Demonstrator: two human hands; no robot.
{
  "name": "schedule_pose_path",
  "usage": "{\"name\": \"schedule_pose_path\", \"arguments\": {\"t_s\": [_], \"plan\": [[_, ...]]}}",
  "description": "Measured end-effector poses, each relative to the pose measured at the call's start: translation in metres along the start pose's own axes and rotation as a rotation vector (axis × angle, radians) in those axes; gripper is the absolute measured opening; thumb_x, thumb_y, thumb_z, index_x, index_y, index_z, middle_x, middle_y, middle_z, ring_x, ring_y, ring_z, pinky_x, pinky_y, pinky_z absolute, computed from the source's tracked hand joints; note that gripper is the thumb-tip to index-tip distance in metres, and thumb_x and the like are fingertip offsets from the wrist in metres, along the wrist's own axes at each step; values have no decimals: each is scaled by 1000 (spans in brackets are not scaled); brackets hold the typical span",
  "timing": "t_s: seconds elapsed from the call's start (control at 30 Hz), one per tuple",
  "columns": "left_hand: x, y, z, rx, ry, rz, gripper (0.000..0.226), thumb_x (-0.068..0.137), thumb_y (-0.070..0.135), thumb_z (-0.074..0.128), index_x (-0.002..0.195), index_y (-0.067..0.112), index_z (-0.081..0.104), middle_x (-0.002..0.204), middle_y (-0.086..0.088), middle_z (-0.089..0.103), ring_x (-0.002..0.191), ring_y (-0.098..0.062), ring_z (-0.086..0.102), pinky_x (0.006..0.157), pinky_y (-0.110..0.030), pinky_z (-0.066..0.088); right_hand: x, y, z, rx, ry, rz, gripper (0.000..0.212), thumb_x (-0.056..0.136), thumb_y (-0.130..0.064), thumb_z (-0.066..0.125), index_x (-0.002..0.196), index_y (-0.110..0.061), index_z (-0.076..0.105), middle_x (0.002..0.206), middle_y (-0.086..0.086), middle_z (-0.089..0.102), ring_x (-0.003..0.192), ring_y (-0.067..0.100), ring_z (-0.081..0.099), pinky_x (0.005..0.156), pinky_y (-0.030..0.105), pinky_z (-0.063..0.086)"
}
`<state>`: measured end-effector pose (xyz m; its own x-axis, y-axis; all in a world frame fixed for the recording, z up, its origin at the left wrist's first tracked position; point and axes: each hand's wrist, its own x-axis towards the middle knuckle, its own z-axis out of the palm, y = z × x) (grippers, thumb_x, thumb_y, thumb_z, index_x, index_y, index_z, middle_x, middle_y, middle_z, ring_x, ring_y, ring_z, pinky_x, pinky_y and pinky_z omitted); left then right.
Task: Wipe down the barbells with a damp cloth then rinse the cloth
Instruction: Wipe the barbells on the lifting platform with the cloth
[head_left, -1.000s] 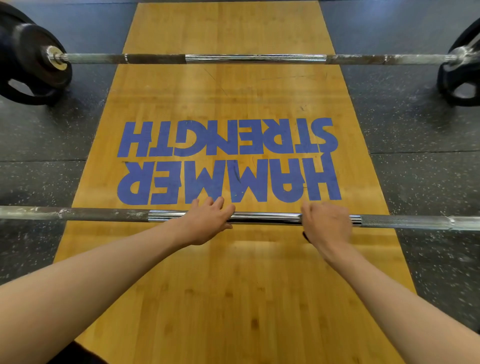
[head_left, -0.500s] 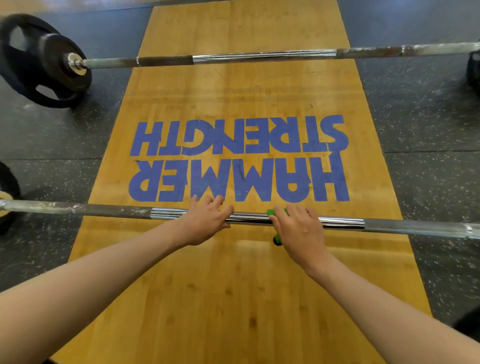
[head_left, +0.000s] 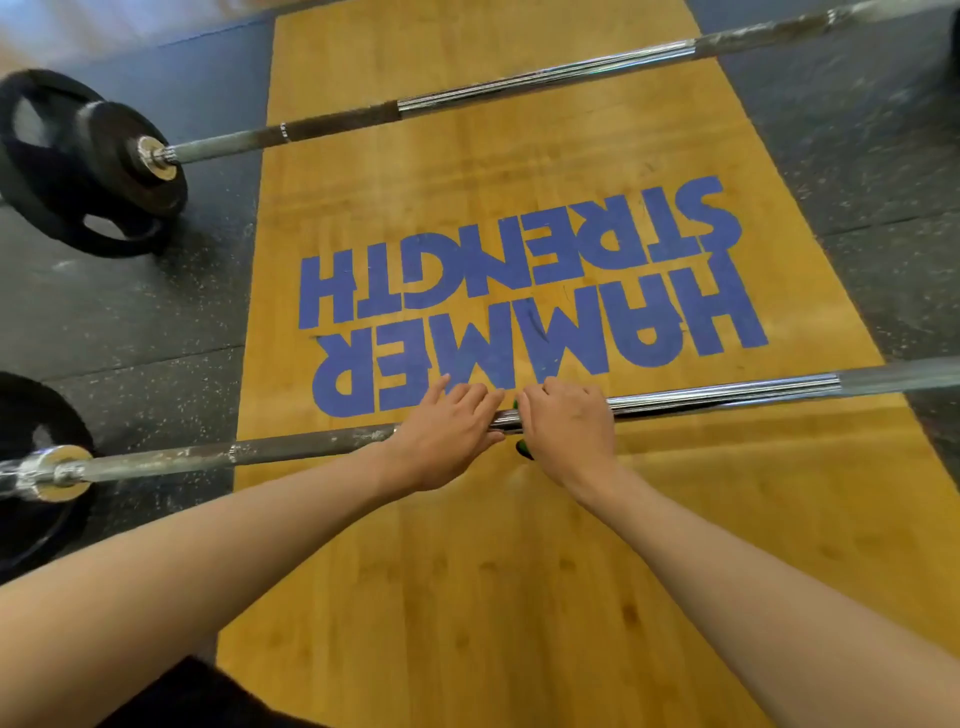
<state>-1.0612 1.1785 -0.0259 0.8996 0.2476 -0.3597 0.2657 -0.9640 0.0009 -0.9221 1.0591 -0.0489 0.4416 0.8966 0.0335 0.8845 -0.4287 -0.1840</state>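
Green cloth (head_left: 524, 450), gripped round the near bar (head_left: 727, 397) by the right hand (head_left: 569, 434), fingers curled, has slid from near the platform's (head_left: 467, 597) right edge to its middle; it now sits just beside the left hand (head_left: 447, 436), resting flat-fingered on the bar. Chrome stretch probably wiped; dull left end next.

The nearer barbell (head_left: 727, 393) lies across the lifting platform (head_left: 467, 597), the farther barbell (head_left: 545, 77) behind it, weight plates (head_left: 78, 166) on the rubber floor (head_left: 156, 312) at left, and on the nearer bar the left hand (head_left: 447, 436) sits just beside the right hand (head_left: 569, 431) and cloth (head_left: 522, 448).
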Motion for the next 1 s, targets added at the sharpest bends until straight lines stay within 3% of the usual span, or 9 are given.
{"name": "schedule_pose_path", "arguments": {"t_s": [0.17, 0.3, 0.43, 0.53, 0.67, 0.73, 0.83, 0.9, 1.0], "plan": [[-32, -32, -5, -37, -29, -10, 57, 104, 51, 19, 141, 15, 43, 128, -5, 52, 120, -27, 50, 114, -47, 34, -38, 46, -10, -43, -15, -41, 38, 105, -41, 33, 116, -24, 66, 91, 6, 61, 84, 29, 56, 79, 41, 43], [-49, -49, -2, -32, -98, -74, 65, 97, 56, 11, 138, 17, 44, 124, -4, 52, 113, -28, 52, 107, -45, 39, -45, 72, -17, -94, -17, 35, 40, 105, -41, 33, 120, -22, 65, 98, 7, 61, 91, 30, 56, 86, 41, 41], [-56, -56, 7, 21, -181, -134, 60, 101, 59, 16, 141, 19, 37, 122, -2, 52, 107, -26, 53, 101, -42, 41, -20, 40, -25, -144, -41, 168, 45, 105, -37, 28, 107, -11, 65, 86, 8, 67, 81, 31, 60, 77, 41, 42], [-53, -55, 10, 23, -192, -162, 57, 104, 57, 23, 146, 19, 32, 125, -3, 50, 108, -27, 52, 100, -43, 42, -6, 5, -24, -115, -158, 123, 38, 108, -30, 30, 124, -9, 56, 100, 9, 67, 83, 31, 56, 80, 42, 39], [-53, -54, 8, 7, -217, -184, 56, 105, 54, 25, 147, 18, 30, 131, -6, 48, 117, -28, 50, 110, -49, 35, -4, -34, -14, -24, -193, 49, 60, 102, -35, 18, 150, -6, 38, 119, 12, 61, 101, 32, 55, 89, 42, 38], [-54, -56, 5, -41, -233, -218, 56, 105, 55, 25, 148, 19, 30, 135, -7, 46, 124, -29, 47, 115, -54, 29, -8, -24, -13, 10, -240, 10, 57, 102, -36, 14, 144, -12, 46, 135, 13, 54, 119, 31, 50, 98, 41, 38], [-58, -65, 3, -91, -199, -269, 63, 102, 60, 23, 148, 18, 31, 138, -8, 47, 127, -30, 46, 115, -53, 27, -11, 7, -15, 36, -117, -38, 24, 103, -21, 47, 108, -10, 67, 144, 21, 51, 125, 36, 50, 97, 47, 44], [-64, -75, 5, -86, -197, -298, 69, 100, 64, 21, 149, 16, 30, 137, -9, 48, 126, -31, 47, 116, -52, 26, -6, 13, -24, -58, -173, 10, 21, 101, -17, 44, 90, -13, 62, 114, 12, 66, 97, 31, 59, 84, 42, 43], [-73, -86, 10, -74, -238, -317, 71, 99, 66, 22, 147, 15, 33, 134, -10, 49, 123, -32, 48, 115, -50, 25, 7, -6, -28, -179, -302, 26, 22, 97, -9, 42, 78, -18, 48, 76, -2, 54, 70, 26, 54, 68, 34, 38]]}}
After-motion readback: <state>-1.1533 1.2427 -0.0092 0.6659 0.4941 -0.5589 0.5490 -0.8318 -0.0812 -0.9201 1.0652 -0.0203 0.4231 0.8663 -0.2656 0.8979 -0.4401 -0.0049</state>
